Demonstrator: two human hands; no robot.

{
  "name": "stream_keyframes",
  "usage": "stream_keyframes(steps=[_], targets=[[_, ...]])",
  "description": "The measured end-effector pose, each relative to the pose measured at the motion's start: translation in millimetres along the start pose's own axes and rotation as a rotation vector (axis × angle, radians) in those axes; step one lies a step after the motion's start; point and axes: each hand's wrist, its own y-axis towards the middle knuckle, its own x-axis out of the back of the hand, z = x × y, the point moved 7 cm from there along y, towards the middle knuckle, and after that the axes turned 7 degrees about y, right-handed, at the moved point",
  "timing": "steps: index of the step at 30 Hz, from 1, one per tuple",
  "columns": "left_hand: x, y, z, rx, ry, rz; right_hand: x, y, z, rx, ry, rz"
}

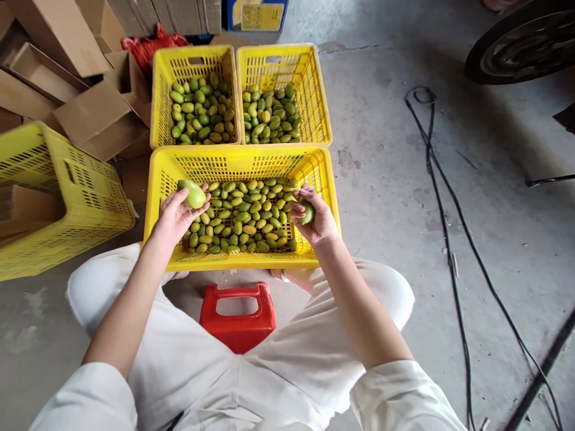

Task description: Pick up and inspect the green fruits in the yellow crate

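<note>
In my left hand (176, 214) rests a light green mango (194, 195), held between the thumb and spread fingers above the left side of the near yellow crate (242, 261). My right hand (321, 218) is closed round a darker green mango (308, 212), partly covered by the fingers, over that crate's right side. Beneath both hands, many small green and yellowish mangoes (245, 216) lie on the crate's slatted bottom. Behind it stand two more yellow crates, a left one (157, 99) and a right one (317, 99), each with similar fruit inside.
Cardboard boxes (96, 120) are heaped at the left, beside another yellow crate (85, 197) holding cardboard. A red plastic stool (238, 332) sits between my legs. Black cable (449, 239) runs along the concrete floor at right, below a wheel (516, 45).
</note>
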Motion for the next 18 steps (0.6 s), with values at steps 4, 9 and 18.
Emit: stream_keyframes(steps=[4, 9, 18], targets=[[0.2, -2.4, 2.3, -0.007, 0.006, 0.012, 0.4, 1.1, -3.8, -0.052, -0.055, 0.010], [4.1, 0.5, 3.4, -0.001, -0.005, -0.024, 6.7, 4.6, -4.9, -0.032, -0.051, -0.027], [-0.9, 1.6, 4.1, 0.070, -0.013, 0.029, 7.7, 7.0, -14.8, -0.056, -0.017, -0.076]])
